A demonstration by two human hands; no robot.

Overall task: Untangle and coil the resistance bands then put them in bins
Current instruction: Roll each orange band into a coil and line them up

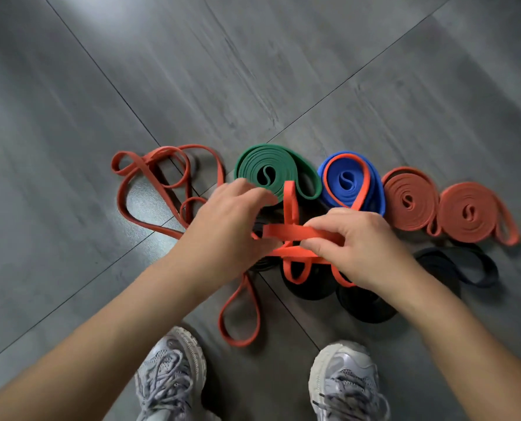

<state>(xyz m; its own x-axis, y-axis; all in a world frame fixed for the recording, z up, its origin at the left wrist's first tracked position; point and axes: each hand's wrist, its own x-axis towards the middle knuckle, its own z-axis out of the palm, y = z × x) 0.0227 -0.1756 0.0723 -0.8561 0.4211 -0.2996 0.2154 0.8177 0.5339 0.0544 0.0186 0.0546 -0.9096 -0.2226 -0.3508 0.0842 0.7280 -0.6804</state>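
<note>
Two hands hold a tangled flat orange rubber band (289, 233) low above grey matte floor tiles (253, 71).
The left hand (222, 220) pinches one smooth strip, and the right hand (362, 244) curls its fingers around another; loose orange loops lie on the floor to the left. Behind lie neat spiral coils, a green rubber coil (253, 168) and a blue rubber coil (347, 180).

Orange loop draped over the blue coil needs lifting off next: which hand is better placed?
Right, likely. The right hand grips the orange band directly below the blue coil, where that loop ends; the left hand lies nearer the green coil.
</note>
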